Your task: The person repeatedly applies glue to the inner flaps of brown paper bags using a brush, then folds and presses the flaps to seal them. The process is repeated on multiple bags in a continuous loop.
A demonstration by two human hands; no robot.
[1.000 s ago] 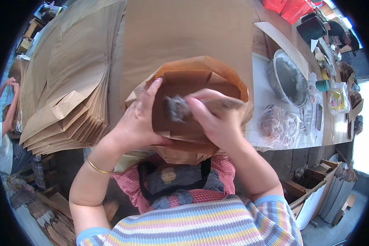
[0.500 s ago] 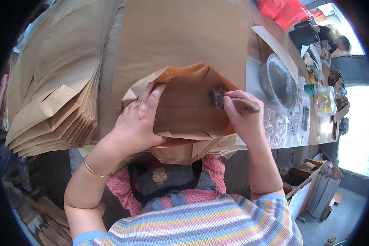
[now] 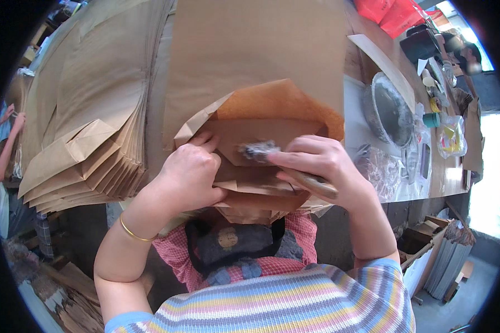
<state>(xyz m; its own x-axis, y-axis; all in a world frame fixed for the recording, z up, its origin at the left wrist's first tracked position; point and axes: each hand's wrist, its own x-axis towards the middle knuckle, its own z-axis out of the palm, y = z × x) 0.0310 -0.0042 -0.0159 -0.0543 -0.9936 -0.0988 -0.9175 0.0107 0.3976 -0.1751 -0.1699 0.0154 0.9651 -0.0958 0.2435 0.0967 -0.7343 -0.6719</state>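
Note:
In front of me a brown paper bag (image 3: pixel 250 132) lies with its near end spread into folded flaps, its orange-brown inside showing. My left hand (image 3: pixel 190 173) is closed on the left side of these folds, with its thumb at the near flap. In my right hand (image 3: pixel 323 166) is a brush (image 3: pixel 312 184) with a wooden handle, gripped between thumb and fingers. Its whitish, wet-looking bristles are over the middle of the folded end; whether they touch the paper I cannot tell. More paper layers lie under this bag.
A fanned stack of brown paper bags (image 3: pixel 89 161) lies on the left. To the right stand a metal basin (image 3: pixel 391 111) with grey contents, crumpled clear plastic (image 3: pixel 380 172) and a green tape roll (image 3: pixel 431 120). Other people are at the far left and upper right.
My right hand has brought the brush leftward from the right fold to the middle. The opening looks flatter, and my left fingers have curled inward. A person's arms have appeared at far left.

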